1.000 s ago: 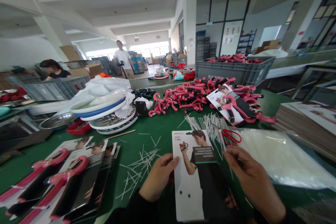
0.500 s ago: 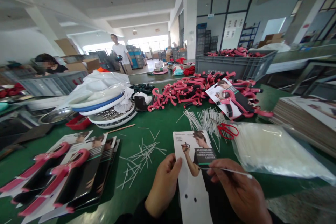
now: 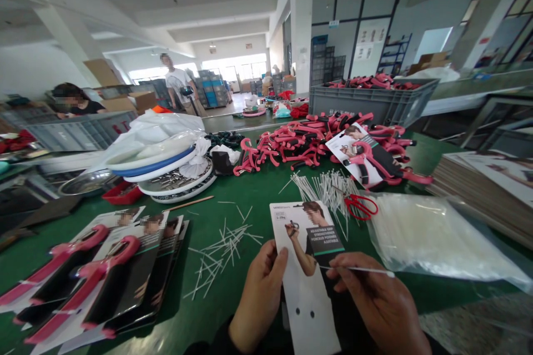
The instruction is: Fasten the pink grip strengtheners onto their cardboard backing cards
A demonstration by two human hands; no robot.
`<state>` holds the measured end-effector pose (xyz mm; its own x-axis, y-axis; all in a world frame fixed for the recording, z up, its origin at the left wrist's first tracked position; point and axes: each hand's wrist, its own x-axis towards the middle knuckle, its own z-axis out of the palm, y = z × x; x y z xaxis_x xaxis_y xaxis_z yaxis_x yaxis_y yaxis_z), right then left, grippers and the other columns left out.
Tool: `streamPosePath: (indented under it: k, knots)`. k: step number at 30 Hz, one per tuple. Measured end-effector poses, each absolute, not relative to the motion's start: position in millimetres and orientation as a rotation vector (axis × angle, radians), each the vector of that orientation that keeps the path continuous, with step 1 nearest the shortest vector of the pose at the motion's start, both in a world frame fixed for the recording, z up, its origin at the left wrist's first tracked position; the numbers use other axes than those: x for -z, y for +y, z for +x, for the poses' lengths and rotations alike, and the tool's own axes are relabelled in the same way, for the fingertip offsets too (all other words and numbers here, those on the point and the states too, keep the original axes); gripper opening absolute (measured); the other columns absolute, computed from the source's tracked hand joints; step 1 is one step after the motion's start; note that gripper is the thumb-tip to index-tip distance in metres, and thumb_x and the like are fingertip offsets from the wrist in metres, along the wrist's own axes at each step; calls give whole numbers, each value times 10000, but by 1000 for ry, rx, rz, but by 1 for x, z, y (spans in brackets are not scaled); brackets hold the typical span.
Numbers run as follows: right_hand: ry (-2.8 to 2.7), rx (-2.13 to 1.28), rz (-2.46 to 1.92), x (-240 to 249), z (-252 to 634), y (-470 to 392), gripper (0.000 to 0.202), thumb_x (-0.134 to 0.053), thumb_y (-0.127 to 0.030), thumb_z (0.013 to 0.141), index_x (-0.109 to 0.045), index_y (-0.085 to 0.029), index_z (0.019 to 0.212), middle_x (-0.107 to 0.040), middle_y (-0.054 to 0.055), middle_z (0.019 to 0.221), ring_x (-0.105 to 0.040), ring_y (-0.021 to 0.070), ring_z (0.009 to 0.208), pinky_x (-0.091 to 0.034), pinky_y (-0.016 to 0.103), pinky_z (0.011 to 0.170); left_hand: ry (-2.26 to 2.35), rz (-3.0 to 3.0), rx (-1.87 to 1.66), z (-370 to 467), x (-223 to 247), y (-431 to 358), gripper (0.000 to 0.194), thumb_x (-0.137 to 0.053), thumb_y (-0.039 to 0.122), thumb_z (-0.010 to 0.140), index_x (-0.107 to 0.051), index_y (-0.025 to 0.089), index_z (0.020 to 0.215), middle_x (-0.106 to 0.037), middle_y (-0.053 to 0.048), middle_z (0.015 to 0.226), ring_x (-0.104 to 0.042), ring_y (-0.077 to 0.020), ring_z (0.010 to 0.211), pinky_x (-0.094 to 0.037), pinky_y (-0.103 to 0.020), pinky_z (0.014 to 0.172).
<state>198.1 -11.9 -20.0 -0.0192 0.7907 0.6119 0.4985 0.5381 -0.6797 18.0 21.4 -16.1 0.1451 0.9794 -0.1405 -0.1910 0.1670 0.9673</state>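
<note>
My left hand (image 3: 261, 288) pinches the left edge of a printed backing card (image 3: 310, 299), thumb on its front. The card is tilted up toward me and has punched holes, two of them dark in its lower white part. Between the thumb and fingers of my right hand (image 3: 370, 294) is a thin white cable tie (image 3: 370, 272), its tip at the card near the printed elbow. Loose cut cable-tie ends (image 3: 227, 252) lie left of my hands. Beyond the card is a fanned bunch of cable ties (image 3: 327, 191).
Carded pink-and-black hand grips (image 3: 95, 272) are stacked at left. A heap of loose hand grips (image 3: 291, 141) lies ahead, before a grey crate (image 3: 370, 105). Red scissors (image 3: 361, 207) touch a plastic bag (image 3: 441, 238). Stacked cards (image 3: 470, 183) stand right. Two people are in the background.
The card has tilted slightly, and its top has shifted a little up and left. Both hands keep their hold. A person in the background has moved slightly left.
</note>
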Motion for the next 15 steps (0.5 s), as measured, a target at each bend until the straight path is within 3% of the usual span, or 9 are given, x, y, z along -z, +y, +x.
streamPosePath:
  k: [5,8,12,15]
  knots:
    - [-1774,-182,-1049,27,201,-10,115,-519,-149,846,-599,-224,880,-670,50,853,-665,160,774,-571,237,661,1004,776,-972,23,10,9,497,-577,476,768,-476,216,1179,-659,-43,917,-603,-181,727,-441,-239,570]
    - [-1856,-101,-966,27,202,-10,175,-506,-115,834,-608,-226,924,-672,54,867,-662,148,778,-561,216,672,893,737,-880,30,14,2,575,-626,492,734,-446,233,1214,-636,-23,858,-576,-155,674,-448,-250,597]
    - [-1896,-80,-949,27,204,-10,194,-486,-107,834,-619,-217,923,-662,67,874,-654,145,772,-556,216,651,783,789,-866,44,20,0,496,-767,387,612,-593,153,1013,-626,-28,789,-553,-147,676,-432,-253,657]
    - [-1927,-64,-966,31,207,-9,172,-513,-109,818,-636,-211,882,-651,64,850,-634,166,808,-547,258,676,883,720,-849,51,19,0,474,-783,396,551,-652,119,913,-654,-58,757,-564,-171,643,-417,-273,633]
